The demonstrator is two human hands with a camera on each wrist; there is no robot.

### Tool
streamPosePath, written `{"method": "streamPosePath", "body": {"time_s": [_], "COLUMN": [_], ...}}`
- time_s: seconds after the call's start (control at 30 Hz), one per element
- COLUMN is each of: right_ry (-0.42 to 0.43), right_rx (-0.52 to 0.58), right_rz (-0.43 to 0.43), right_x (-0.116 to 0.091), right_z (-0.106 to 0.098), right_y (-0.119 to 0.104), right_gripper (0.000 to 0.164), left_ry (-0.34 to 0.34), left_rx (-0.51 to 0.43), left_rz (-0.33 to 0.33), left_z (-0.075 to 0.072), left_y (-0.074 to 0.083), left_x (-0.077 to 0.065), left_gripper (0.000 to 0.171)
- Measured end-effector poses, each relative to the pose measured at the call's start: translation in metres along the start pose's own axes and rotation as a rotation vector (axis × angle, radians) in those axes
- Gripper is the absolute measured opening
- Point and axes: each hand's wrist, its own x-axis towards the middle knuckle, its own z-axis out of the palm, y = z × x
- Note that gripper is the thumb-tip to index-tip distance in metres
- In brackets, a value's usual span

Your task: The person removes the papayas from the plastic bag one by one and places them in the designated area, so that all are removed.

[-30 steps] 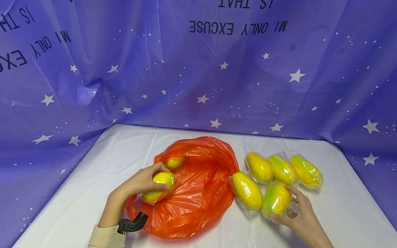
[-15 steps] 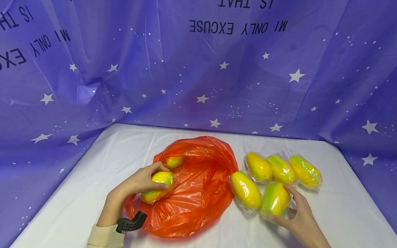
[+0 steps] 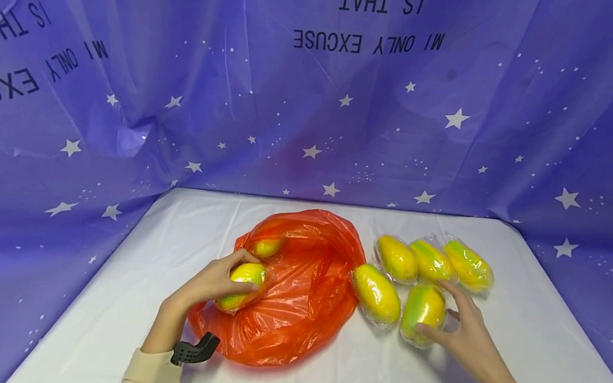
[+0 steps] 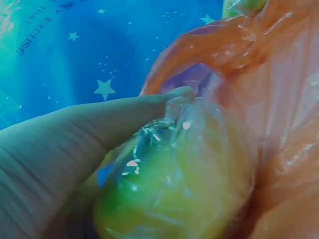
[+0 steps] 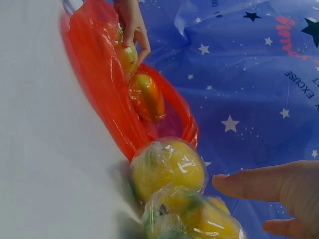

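Observation:
In the head view my left hand [image 3: 217, 281] grips a yellow-green mango [image 3: 238, 293] wrapped in clear film, over the left side of a red plastic bag [image 3: 299, 308]. The left wrist view shows that wrapped mango [image 4: 174, 184] close up, a finger lying along its top. My right hand [image 3: 469, 333] spreads around another wrapped mango [image 3: 424, 313], its thumb overlapping the near side. In the right wrist view the visible fingers [image 5: 249, 186] stand apart from the fruit. A second mango [image 3: 267, 247] lies inside the bag's mouth.
Several more wrapped mangoes stand right of the bag: one mango [image 3: 376, 294] touching its edge, and a back row with a mango [image 3: 467, 266] at its right end. A white cloth [image 3: 359, 370] covers the table. A purple starry curtain [image 3: 311, 110] encloses the back and sides.
The right hand's fingers have loosened from the mango, which now sits slightly lower and turned. The left hand keeps its hold. The whole view has shifted a little.

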Motion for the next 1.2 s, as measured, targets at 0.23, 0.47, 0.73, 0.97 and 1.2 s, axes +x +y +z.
{"method": "streamPosePath", "body": {"time_s": [0.23, 0.47, 0.73, 0.97, 1.2], "right_ry": [0.057, 0.056, 0.012, -0.084, -0.162], "right_rx": [0.034, 0.096, 0.161, 0.261, 0.269], "right_rz": [-0.076, -0.106, -0.147, -0.228, -0.287], "right_x": [0.008, 0.017, 0.026, 0.039, 0.052], "right_z": [0.0, 0.007, 0.02, 0.051, 0.085], "right_y": [-0.009, -0.023, -0.043, -0.065, -0.084], "right_gripper": [0.081, 0.075, 0.069, 0.066, 0.064], "left_ry": [0.068, 0.14, 0.185, 0.235, 0.259], "left_rx": [0.027, 0.073, 0.043, 0.023, 0.001], "left_rz": [0.014, 0.01, 0.034, 0.027, 0.024], "left_z": [0.004, 0.008, 0.011, 0.014, 0.018], "left_y": [-0.001, -0.003, -0.006, -0.013, -0.016], "left_x": [-0.002, -0.004, -0.009, -0.011, -0.012], "left_gripper": [0.045, 0.048, 0.049, 0.047, 0.048]}}
